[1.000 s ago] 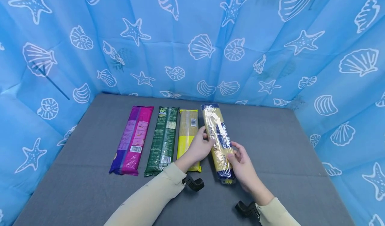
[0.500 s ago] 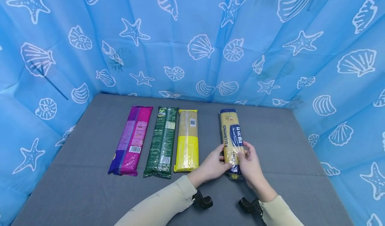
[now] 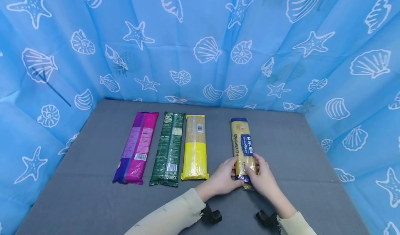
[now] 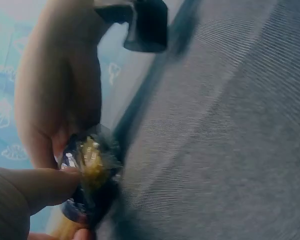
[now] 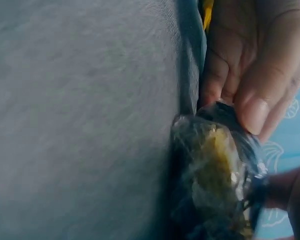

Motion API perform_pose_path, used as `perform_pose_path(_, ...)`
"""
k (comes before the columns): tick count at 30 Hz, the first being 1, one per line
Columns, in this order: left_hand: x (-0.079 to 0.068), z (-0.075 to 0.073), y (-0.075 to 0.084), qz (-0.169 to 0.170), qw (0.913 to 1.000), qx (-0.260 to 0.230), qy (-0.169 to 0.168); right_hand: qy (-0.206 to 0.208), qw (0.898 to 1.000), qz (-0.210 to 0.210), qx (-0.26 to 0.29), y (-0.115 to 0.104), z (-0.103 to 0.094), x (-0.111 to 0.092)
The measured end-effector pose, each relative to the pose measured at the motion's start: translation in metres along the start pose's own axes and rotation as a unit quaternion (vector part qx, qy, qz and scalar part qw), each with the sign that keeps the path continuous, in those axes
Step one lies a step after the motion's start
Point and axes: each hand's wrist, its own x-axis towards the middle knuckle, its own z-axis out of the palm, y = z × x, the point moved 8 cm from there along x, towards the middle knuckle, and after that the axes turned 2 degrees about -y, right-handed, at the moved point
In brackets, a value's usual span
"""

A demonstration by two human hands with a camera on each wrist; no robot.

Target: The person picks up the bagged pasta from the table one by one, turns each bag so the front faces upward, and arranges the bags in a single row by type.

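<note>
Left to right on your grey tabletop [image 3: 93, 203]: magenta-purple packet [image 3: 136, 148], green spaghetti packet [image 3: 167, 150], yellow-and-clear packet [image 3: 195, 155], side by side, lying lengthwise away from you. Then a gap. Your left hand [image 3: 224, 178] has its fingers pinching the left edge of the La Sicilia spaghetti packet [image 3: 242, 141], thumb at the navy near end. Packet sits rightmost, label up. Your right hand [image 3: 263, 176] pinches its right edge, thumb on the upper face.
</note>
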Motion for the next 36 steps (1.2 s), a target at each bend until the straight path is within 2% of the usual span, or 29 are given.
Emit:
perform_pose_path(4,0.005,0.002,-0.001,0.006,0.9989,0.043,0.020,-0.001,0.998,-0.012,-0.054,0.004,-0.002,-0.003)
perform_pose_path(7,0.012,0.002,0.002,0.009,0.9953,0.091,0.032,0.004,0.997,-0.022,-0.074,0.004,-0.005,0.001)
perform_pose_path(10,0.022,0.001,0.006,0.011,0.9929,0.111,0.041,0.010,0.996,-0.026,-0.087,0.004,-0.009,0.009)
perform_pose_path(15,0.039,0.000,0.008,0.008,0.9927,0.097,0.071,0.015,0.996,-0.015,-0.088,0.009,-0.015,0.026)
perform_pose_path(19,0.048,-0.001,0.011,0.021,0.9880,0.104,0.112,0.033,0.996,-0.009,-0.084,0.012,-0.019,0.040)
perform_pose_path(22,0.052,-0.002,0.013,0.029,0.9843,0.119,0.127,0.044,0.995,-0.009,-0.084,0.013,-0.022,0.049)
perform_pose_path(28,0.063,-0.003,0.014,0.032,0.9838,0.134,0.115,0.045,0.995,0.013,-0.090,0.014,-0.025,0.057)
perform_pose_path(36,0.066,-0.008,0.005,0.005,0.9891,0.070,0.129,0.036,0.994,0.030,-0.094,0.016,-0.024,0.063)
